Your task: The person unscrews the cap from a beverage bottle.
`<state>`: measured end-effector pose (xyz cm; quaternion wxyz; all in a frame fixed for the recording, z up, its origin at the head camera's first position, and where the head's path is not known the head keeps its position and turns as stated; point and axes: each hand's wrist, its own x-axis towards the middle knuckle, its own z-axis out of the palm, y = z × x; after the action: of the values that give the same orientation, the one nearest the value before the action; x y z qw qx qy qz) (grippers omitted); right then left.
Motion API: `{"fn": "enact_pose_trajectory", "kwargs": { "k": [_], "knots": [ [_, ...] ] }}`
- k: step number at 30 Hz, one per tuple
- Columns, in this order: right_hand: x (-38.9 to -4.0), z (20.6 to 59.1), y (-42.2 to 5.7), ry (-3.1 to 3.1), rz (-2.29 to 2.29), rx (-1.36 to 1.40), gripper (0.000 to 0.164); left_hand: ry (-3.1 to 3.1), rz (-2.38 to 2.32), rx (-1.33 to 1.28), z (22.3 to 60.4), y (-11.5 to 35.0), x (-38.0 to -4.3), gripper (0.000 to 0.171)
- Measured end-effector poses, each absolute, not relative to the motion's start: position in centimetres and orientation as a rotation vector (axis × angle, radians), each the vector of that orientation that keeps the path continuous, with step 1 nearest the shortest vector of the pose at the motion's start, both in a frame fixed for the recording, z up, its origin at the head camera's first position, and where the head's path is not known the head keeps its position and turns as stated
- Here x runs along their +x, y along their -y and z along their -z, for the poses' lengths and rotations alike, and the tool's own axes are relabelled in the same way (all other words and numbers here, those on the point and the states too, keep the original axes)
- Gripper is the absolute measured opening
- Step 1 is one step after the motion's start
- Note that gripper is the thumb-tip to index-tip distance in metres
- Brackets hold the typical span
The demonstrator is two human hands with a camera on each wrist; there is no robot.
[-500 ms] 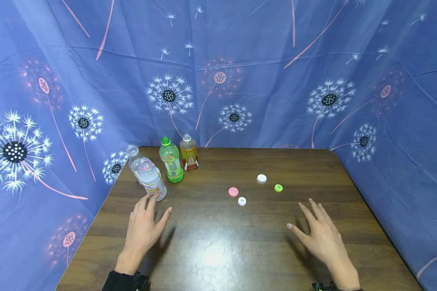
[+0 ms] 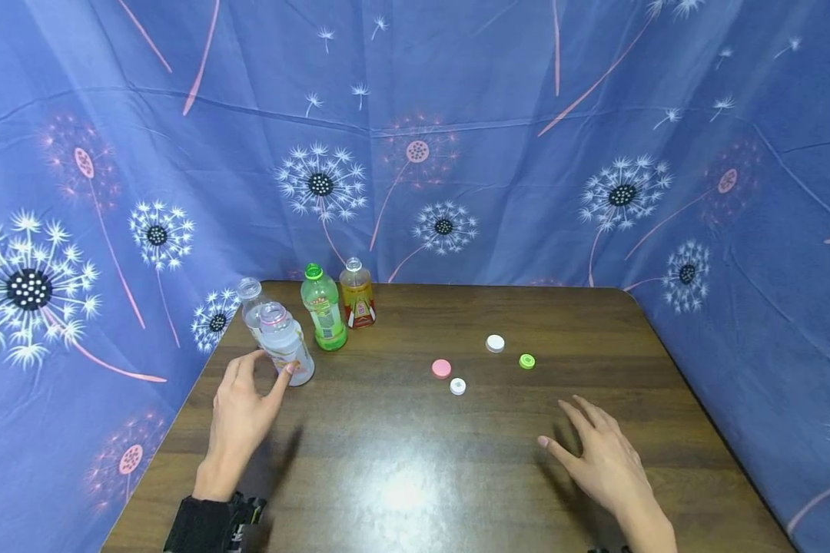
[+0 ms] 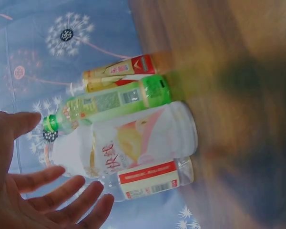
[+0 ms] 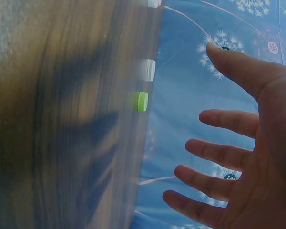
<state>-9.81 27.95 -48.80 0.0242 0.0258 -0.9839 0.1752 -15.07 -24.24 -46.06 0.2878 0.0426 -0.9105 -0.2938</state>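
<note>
My left hand (image 2: pixel 238 415) reaches toward a translucent whitish bottle (image 2: pixel 285 343) with a pink neck ring. Its thumb and fingers are spread, and in the left wrist view they stand in front of the bottle's neck end. Behind it is a clear bottle (image 2: pixel 249 295) with a red and white label (image 3: pixel 150 180). My right hand (image 2: pixel 605 461) hovers above the table's right side with fingers apart, holding nothing. Ahead of it lie a green cap (image 2: pixel 527 361), a white cap (image 2: pixel 495 343), a pink cap (image 2: pixel 441 369) and a smaller white cap (image 2: pixel 458 386).
A green bottle (image 2: pixel 325 311) and a bottle with a yellow and red label (image 2: pixel 357 294) stand uncapped at the back left of the wooden table (image 2: pixel 415 322). A blue dandelion-print cloth (image 2: pixel 512 153) hangs around the table.
My left hand has shifted left, its fingers now beside the whitish bottle and its thumb in front of it. The right hand has moved slightly toward me.
</note>
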Motion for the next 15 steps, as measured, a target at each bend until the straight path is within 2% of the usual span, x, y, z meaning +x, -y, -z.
{"fn": "enact_pose_trajectory", "kwargs": {
  "k": [7,15],
  "knots": [
    [-9.2,49.2,-27.3,3.032,-0.555,0.136,0.082,2.449,0.829,0.206,45.3,24.8,-17.0,0.068],
    [-8.8,49.4,-26.7,3.066,-0.565,0.18,0.079,2.48,0.878,0.243,46.6,24.8,-19.6,0.08]
  ]
}}
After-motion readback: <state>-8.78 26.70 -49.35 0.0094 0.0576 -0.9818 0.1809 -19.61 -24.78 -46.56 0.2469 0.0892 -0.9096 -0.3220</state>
